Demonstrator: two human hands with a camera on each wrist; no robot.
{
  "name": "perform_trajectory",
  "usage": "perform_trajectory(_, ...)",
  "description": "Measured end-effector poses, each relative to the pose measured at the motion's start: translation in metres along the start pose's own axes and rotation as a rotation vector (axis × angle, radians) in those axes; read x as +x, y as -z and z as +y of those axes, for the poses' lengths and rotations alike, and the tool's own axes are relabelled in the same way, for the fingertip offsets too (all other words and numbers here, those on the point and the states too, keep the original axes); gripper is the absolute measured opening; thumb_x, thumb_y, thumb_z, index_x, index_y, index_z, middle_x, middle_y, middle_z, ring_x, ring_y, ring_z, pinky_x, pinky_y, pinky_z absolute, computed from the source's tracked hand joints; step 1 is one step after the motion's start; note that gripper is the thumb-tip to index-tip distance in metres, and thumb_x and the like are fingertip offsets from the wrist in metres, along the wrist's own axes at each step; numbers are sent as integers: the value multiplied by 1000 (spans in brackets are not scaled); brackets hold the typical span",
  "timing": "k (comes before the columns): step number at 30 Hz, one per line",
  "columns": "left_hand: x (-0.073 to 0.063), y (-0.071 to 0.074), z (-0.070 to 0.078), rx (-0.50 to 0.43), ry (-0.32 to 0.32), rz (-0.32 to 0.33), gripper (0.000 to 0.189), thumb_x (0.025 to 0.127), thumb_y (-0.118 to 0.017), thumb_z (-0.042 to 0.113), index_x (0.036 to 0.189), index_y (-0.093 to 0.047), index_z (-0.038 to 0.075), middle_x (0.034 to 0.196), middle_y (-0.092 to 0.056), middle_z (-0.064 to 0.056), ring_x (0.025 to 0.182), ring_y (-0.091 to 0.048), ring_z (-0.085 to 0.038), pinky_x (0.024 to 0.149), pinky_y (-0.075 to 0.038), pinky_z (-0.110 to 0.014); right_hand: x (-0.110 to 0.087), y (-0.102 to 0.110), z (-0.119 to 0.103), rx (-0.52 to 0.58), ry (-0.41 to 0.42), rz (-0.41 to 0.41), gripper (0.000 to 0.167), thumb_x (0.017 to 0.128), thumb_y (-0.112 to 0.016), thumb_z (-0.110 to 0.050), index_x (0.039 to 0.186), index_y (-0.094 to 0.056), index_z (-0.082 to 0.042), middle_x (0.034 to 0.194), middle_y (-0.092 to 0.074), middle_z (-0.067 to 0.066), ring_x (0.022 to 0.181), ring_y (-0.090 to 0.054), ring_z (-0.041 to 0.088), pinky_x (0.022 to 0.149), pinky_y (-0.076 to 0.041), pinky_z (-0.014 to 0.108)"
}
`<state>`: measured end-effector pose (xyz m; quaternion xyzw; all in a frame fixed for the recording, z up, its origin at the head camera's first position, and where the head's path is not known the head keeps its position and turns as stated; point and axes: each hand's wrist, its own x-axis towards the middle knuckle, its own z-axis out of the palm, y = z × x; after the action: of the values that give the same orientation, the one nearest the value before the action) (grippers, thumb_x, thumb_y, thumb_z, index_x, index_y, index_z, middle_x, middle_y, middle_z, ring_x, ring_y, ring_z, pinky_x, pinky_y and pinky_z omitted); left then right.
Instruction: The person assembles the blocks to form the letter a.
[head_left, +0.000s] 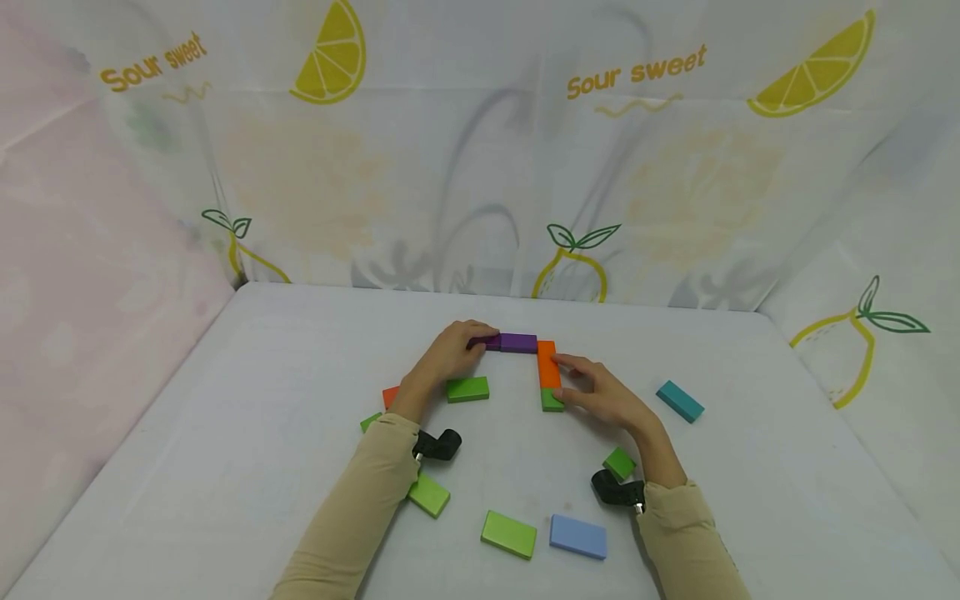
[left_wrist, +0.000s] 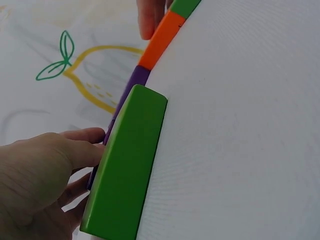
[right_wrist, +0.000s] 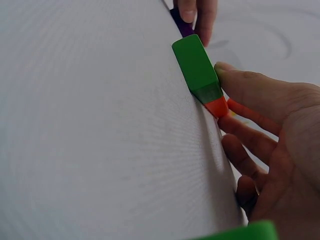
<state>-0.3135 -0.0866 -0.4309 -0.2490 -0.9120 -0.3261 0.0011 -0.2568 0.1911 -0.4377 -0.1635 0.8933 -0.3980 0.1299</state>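
Right hand (head_left: 606, 395) could skew the orange (head_left: 548, 367) here if its thumb, against the green (head_left: 551, 402) at the orange's near end, out-pushes the index! Left hand (head_left: 452, 352) pinches the outer purple (head_left: 492, 342), left of the orange's far end; one twist may split it from the inner purple (head_left: 518, 343). Right thumb and index sit apart along the orange's right side, wrist angled in.

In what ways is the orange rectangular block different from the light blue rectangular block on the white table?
The orange rectangular block points lengthwise away from the person; the light blue rectangular block lies mostly crosswise.
The orange block meets a small green block; the blue one lies apart from other blocks.
The right hand touches the orange block, but no hand touches the blue one.
Both lie on the white table.
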Motion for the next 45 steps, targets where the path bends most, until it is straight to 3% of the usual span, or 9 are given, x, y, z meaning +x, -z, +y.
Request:
perform_trajectory(11,-1,0,0,15,-25,13,36,91,-52,2,126,-61,7,129,-60,-13,124,-51,-32,106,-37,-45,1,0,0,2,-2,0,60,89,-64,-34,143,-41,-17,141,-43,15,129,-36,34,107,-25,61)
perform_trajectory(23,0,-1,1,0,26,-1,35,93,-52,5,127,-60,9,129,-59,-12,125,-50,-31,108,-35,-44,1,0,0,13,2,1,60,89,-64,-33,142,-41,-17,140,-44,16,129,-36,34,107,-25,61)
perform_trajectory(32,0,-1,1,31,-12,18,34,92,-53,3,125,-61,7,126,-61,-14,121,-53,-32,104,-39,-45,0,0,-2,14,9,3,60,89,-64,-33,143,-41,-17,139,-44,16,128,-36,34,107,-26,60)
perform_trajectory(45,-1,-1,2,20,15,19,35,91,-54,2,124,-62,9,126,-61,-12,122,-52,-31,105,-38,-45,0,0,0,26,18,5,60,89,-64,-32,142,-41,-16,139,-44,16,128,-36,35,107,-25,61)
